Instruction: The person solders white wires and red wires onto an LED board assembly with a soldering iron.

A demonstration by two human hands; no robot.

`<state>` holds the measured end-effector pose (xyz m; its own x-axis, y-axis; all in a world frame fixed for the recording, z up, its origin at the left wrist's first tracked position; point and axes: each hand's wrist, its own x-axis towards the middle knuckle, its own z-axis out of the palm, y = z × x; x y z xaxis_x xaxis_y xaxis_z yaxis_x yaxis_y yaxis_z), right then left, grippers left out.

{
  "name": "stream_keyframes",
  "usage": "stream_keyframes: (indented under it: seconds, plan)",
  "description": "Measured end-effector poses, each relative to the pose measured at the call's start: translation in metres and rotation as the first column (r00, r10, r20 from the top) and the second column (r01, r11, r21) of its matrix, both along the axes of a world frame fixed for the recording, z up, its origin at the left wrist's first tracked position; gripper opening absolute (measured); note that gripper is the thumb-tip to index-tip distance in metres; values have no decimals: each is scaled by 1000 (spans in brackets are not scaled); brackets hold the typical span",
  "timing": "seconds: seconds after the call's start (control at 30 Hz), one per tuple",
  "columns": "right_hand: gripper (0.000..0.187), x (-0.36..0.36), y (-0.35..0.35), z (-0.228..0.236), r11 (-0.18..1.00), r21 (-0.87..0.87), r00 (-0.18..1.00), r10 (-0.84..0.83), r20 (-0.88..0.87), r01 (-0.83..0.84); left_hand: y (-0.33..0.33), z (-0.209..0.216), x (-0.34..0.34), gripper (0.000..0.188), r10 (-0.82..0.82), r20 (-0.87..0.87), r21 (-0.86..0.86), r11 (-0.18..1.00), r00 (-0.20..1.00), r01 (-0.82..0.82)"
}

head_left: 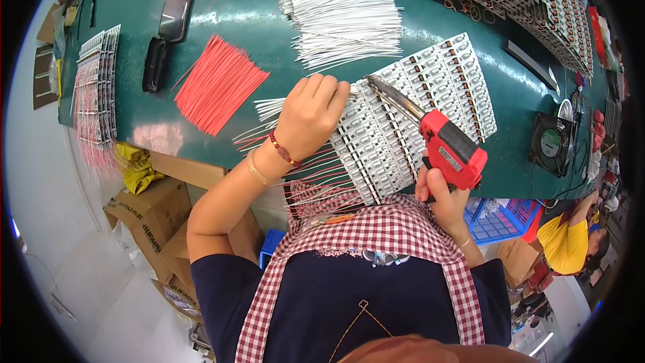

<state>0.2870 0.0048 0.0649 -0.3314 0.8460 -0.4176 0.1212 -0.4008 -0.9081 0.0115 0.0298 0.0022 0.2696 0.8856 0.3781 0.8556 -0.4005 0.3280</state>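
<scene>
The right hand (440,195) is wrapped round the handle of a red soldering gun (453,151), tip angled far-left over the circuit-board panel (433,91) at the table's near edge. The left hand (314,114) curls palm-down beside the tip, forearm reaching from near left; I cannot tell whether it pinches a wire. This looks like wire soldering; the next move likely calls for steadying the joint.

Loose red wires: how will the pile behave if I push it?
The red wires would likely splay, lying loose with no tie visible. Each is probably light and springy, being thin and nearly straight. They may slide easily, since the table looks glossy.
</scene>
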Motion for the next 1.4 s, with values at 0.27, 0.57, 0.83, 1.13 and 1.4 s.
stream_keyframes:
  seconds: [0.27, 0.57, 0.83, 1.13, 1.4]
  plan:
    - [18, -2, -3, 1, 999, 38, 989, 13, 147, -19, 1, 1, 2, 30, 7, -4, -5, 1000, 1000, -7]
    - [11, 2, -5, -5, 1000, -5, 991, -28, 130, 29, 1, 2, 3, 31, 12, 12, 1, 1000, 1000, -12]
    - [9, 1, -6, 7, 996, -39, 987, -79, 139, 85, 0, 1, 4, 31, 13, 18, 10, 1000, 1000, -13]
    - [39, 6, -9, 2, 996, 84, 997, 14, 69, -20, 0, 5, 3, 30, 25, -71, 17, 1000, 997, -24]
    - [38, 13, -13, 0, 998, 56, 999, 6, 41, -9, -5, 10, 13, 29, -43, -17, 26, 999, 999, 43]
